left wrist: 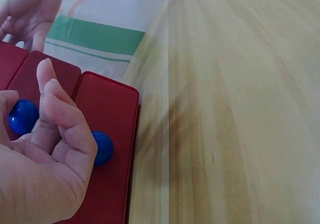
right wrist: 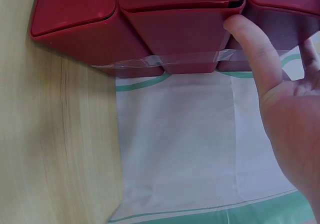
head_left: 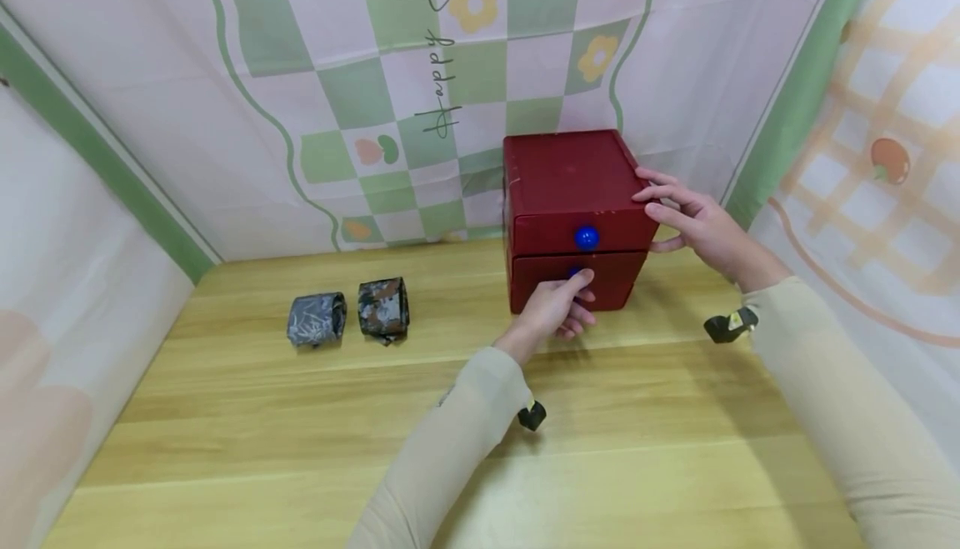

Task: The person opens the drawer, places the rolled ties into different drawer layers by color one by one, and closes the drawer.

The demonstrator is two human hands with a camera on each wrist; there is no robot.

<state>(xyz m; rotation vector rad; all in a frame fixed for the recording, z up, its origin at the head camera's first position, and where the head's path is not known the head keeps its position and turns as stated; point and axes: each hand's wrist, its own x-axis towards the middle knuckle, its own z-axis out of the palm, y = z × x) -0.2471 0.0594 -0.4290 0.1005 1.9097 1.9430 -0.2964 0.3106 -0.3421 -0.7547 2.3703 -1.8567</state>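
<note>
A dark red drawer box (head_left: 570, 174) with round blue knobs stands on the table against the patterned cloth. My left hand (head_left: 551, 307) is at its front, thumb and fingers on either side of a lower blue knob (left wrist: 24, 116), pinching it. Another blue knob (left wrist: 103, 148) shows beyond the curled fingers in the left wrist view. My right hand (head_left: 693, 220) rests on the box's upper right edge with fingers spread and extended. In the right wrist view, a digit of that hand touches the side of the red box (right wrist: 180, 34), where clear tape runs across the stacked units.
Left of the box lie a grey patterned folded bundle (head_left: 317, 319) and a dark camouflage bundle (head_left: 383, 309), side by side on the wooden table (head_left: 300, 424). Printed cloth (head_left: 420, 99) hangs behind and at both sides. Small black devices (head_left: 532, 416) are strapped near the cuffs.
</note>
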